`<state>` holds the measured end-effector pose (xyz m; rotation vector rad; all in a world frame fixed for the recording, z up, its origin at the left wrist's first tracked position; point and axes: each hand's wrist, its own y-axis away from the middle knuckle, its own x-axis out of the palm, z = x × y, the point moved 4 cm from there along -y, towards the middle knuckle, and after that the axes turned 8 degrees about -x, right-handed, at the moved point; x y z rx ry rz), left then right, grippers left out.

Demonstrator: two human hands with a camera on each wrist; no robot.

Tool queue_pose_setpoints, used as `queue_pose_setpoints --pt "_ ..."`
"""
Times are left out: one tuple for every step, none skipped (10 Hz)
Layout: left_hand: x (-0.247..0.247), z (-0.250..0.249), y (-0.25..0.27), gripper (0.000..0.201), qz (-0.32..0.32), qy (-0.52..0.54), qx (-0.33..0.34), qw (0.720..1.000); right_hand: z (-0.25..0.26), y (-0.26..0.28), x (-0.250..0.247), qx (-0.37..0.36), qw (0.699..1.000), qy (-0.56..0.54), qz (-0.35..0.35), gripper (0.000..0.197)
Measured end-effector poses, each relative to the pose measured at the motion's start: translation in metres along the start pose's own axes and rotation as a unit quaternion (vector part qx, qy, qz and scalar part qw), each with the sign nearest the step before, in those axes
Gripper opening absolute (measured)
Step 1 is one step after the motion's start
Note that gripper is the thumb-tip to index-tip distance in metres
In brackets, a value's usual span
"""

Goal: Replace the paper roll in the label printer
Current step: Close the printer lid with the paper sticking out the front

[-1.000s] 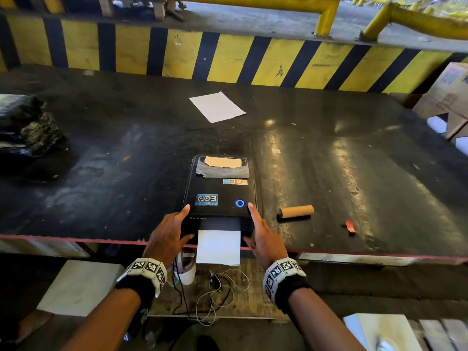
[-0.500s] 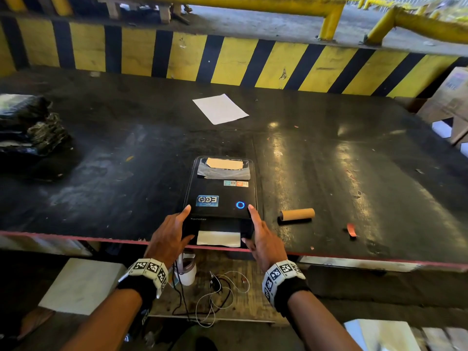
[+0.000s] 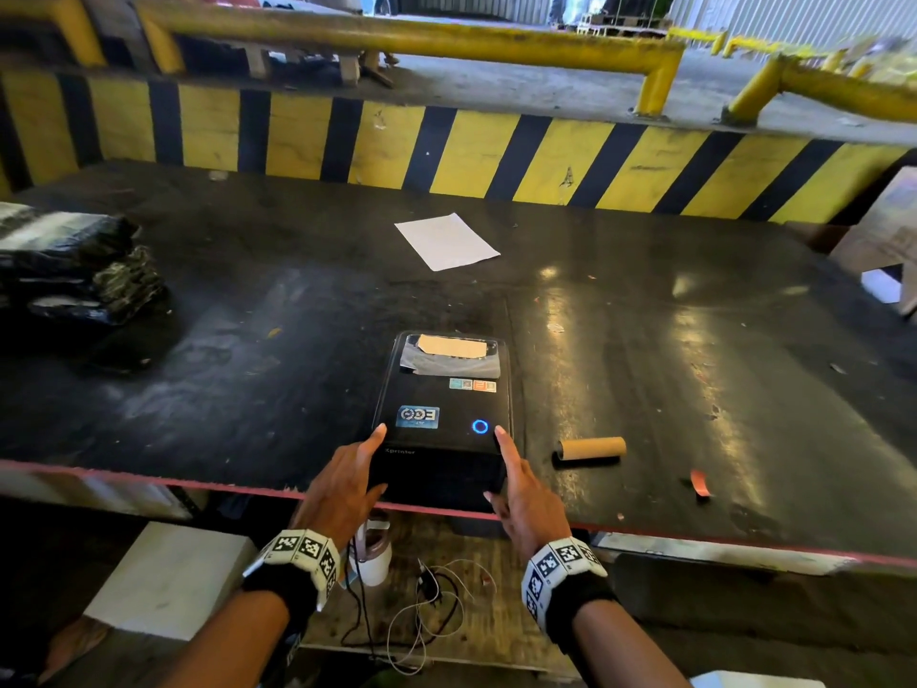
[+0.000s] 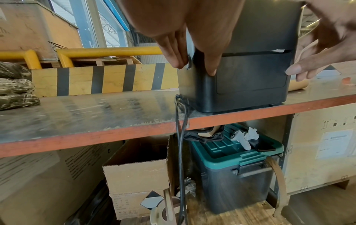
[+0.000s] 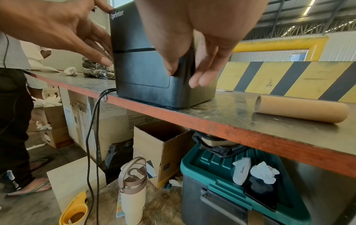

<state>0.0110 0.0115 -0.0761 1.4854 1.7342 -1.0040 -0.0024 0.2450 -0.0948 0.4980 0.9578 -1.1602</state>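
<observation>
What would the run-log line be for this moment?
label printer: closed, light on | left hand: on printer's left side | right hand: on right side | empty core: right of printer

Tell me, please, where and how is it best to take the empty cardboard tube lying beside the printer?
Probably at the middle of the cardboard tube, from above, fingers across its width. It lies flat on the table, clear of the printer, with both long sides free.
</observation>
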Motion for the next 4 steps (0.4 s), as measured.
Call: queue_pose_setpoints --pt "-0.001 0.0004 -0.0003 0.082 0.01 0.003 -0.002 1.0 -0.0006 0.0 0.0002 -0.005 1.0 0.0 0.001 0.096" --pt "-0.0016 -0.0002 0.0034 0.083 0.031 0.001 -0.006 0.999 0.0015 0.0017 0.0009 0.002 1.0 0.0 0.011 0.097" --pt "-0.0036 0.0018 0.0022 0.085 0.043 0.005 -0.013 0.999 0.0014 0.0002 -0.0004 0.017 1.0 -0.001 0.02 0.096" --pt "-0.0077 -0.0028 0.0017 0.084 0.075 0.019 -0.035 0.996 0.0069 -0.0007 -0.0053 0.038 0.998 -0.025 0.048 0.095"
